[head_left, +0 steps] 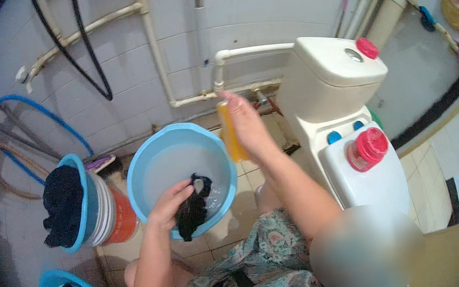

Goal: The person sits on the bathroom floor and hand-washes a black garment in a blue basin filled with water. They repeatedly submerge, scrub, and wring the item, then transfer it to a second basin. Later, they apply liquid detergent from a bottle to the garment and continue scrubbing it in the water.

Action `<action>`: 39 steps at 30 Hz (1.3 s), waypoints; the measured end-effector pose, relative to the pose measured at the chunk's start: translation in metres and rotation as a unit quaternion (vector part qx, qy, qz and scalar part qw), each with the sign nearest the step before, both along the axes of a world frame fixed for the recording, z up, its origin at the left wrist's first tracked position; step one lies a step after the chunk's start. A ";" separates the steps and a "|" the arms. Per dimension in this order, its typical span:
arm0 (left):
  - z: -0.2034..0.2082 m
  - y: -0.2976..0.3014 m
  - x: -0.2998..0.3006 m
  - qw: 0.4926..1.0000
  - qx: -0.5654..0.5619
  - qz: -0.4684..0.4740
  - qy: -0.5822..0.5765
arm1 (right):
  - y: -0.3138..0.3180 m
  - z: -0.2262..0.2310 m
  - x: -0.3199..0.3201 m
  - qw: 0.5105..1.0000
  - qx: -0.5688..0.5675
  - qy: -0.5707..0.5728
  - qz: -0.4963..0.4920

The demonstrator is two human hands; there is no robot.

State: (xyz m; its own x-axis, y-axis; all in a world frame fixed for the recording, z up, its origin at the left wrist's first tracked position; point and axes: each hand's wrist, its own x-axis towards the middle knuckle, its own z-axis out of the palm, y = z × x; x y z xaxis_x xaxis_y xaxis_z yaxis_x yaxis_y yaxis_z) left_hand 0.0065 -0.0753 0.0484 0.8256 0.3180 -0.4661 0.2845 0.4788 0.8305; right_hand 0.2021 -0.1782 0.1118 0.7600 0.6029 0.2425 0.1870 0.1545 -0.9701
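My left hand [170,204] is closed round a wet-looking black cloth garment [192,210], held at the near right side of a light blue basin [136,183]. A small pale patch shows on the cloth beside my thumb. Cloudy greyish water [171,166] fills much of the basin. Past the basin's right rim my right hand [247,126] grips a long yellow block [231,134], held upright. Its exact kind is not clear; its right side is partly covered by my fingers.
At left, a blue basin [81,208] of dark clothes tops stacked buckets [119,217]. Another blue tub [47,286] with dark clothes stands lower left. A white toilet [333,88] is at right, with a red-lidded container [368,148] on its lid. Pipes [155,54] and hoses line the wall.
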 end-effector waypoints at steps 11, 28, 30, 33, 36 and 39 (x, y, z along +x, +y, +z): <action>-0.019 0.005 0.002 0.997 -0.015 0.061 -0.037 | -0.260 0.063 0.158 0.939 -0.075 -0.125 -0.312; -0.043 0.013 -0.001 0.994 -0.035 0.075 -0.070 | -0.302 0.010 0.167 0.852 -0.067 -0.240 -0.461; -0.044 0.014 0.001 0.993 -0.043 0.071 -0.080 | -0.296 0.014 0.156 0.830 -0.053 -0.292 -0.472; -0.041 0.013 0.001 0.995 -0.029 0.060 -0.069 | -0.293 0.021 0.149 0.816 -0.012 -0.346 -0.463; -0.031 0.007 0.001 0.994 -0.039 0.069 -0.070 | -0.300 0.009 0.155 0.799 -0.063 -0.392 -0.452; -0.038 0.010 0.001 0.991 -0.054 0.086 -0.090 | -0.308 -0.009 0.144 0.819 -0.135 -0.366 -0.420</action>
State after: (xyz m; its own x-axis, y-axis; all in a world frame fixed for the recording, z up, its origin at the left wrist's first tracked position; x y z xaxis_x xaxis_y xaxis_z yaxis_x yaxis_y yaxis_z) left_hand 0.0071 -0.0652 0.0108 0.8361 0.4175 -0.3558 0.0428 0.5970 0.8011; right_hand 0.3462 -0.4858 0.1027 0.6440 0.0475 0.7636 0.6648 -0.5288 -0.5277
